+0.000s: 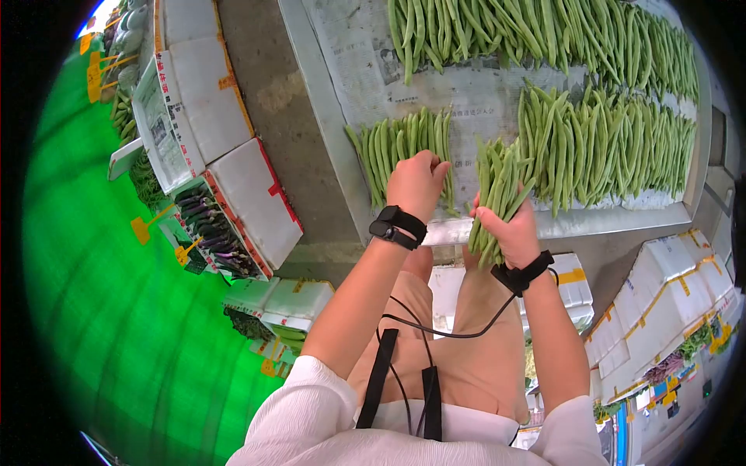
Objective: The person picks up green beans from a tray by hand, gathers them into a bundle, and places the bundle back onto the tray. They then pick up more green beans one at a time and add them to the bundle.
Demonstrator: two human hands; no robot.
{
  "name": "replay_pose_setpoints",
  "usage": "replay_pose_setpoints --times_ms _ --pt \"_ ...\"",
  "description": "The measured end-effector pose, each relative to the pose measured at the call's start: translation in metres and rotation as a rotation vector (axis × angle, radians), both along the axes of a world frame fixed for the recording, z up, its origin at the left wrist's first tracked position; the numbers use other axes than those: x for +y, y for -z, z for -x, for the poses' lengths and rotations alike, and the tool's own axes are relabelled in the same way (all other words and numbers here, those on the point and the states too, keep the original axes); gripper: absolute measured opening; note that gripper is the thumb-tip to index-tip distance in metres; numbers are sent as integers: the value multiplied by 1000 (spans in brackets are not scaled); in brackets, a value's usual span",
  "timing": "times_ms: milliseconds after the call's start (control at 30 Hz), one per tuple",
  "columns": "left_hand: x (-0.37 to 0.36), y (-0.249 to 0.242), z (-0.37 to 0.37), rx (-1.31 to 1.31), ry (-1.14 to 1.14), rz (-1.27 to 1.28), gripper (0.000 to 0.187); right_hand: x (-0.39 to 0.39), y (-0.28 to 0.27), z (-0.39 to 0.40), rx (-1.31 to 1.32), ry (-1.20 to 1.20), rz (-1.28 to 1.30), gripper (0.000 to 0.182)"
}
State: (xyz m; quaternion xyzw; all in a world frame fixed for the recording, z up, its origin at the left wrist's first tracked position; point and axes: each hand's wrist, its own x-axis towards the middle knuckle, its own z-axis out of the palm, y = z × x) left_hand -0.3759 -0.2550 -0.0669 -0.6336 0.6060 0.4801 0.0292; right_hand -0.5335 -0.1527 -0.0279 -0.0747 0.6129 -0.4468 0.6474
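Two long rows of green beans lie lined up on newspaper, a gap left beside the short row. My right hand clamps an unlaid bunch at the newspaper's near edge; whether my left hand's fingers pinch a bean, I cannot tell.

- so the floor is plain grey, kinda stained in spots
- metal-edged table up front with newspaper laid over it
- big bright green surface fills the left side, wrinkly looking
- white foam boxes by the green, taped in red and orange
- more foam boxes on the right
- light's pretty bright, green's almost glowing lol
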Motion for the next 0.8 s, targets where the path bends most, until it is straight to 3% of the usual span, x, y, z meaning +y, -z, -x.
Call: replay_pose_setpoints --times_ms 333,433,567,800 --pt "-4 6 8 -181 211 158 34 3 4 2 8 -82 -43 51" --pt "-6 -14 9 -45 153 101 36 -1 -1 -1 100 -97 -30 51" --pt "6 -36 3 524 -83 -262 24 -9 3 -4 216 -143 24 51" --pt "13 -31 -7 694 -279 -487 19 -14 -1 -8 152 -119 13 52"
